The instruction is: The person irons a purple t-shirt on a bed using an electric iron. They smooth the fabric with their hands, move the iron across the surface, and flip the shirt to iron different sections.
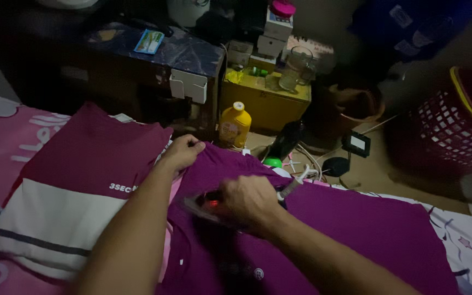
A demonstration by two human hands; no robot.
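A dim room is seen, w/ a pink patterned bedsheet (6, 136) serving as the work surface in the foreground. Behind it, a dark low cabinet (154, 60) is placed, a small blue-green packet (148, 41) lying on its top. Next to the cabinet, a yellow box (266, 101) is stacked w/ a clear glass jug (297, 68) and small white cartons (271, 38). A yellow bottle (235, 124) w/ a white cap is stood on the floor just in front of the box. At the far right, a red plastic basket (454, 131) w/ a yellow rim is seen; cables and a small black adapter (356, 143) are scattered on the floor between.

A purple shirt (356, 229) is spread flat on the sheet, approx. centre to right of view. Its upper edge is pinched by the left hand (182, 153), fingers closed on the fabric near the collar area. An iron (206, 205) is gripped by the right hand (249, 202), fist closed round the handle; the iron is pressed on the purple shirt, a small red light showing on its body. The hand and iron are blurred.

To the left, a folded maroon-and-white shirt (77, 180) w/ a dark stripe is laid on the sheet, just beside the purple one.
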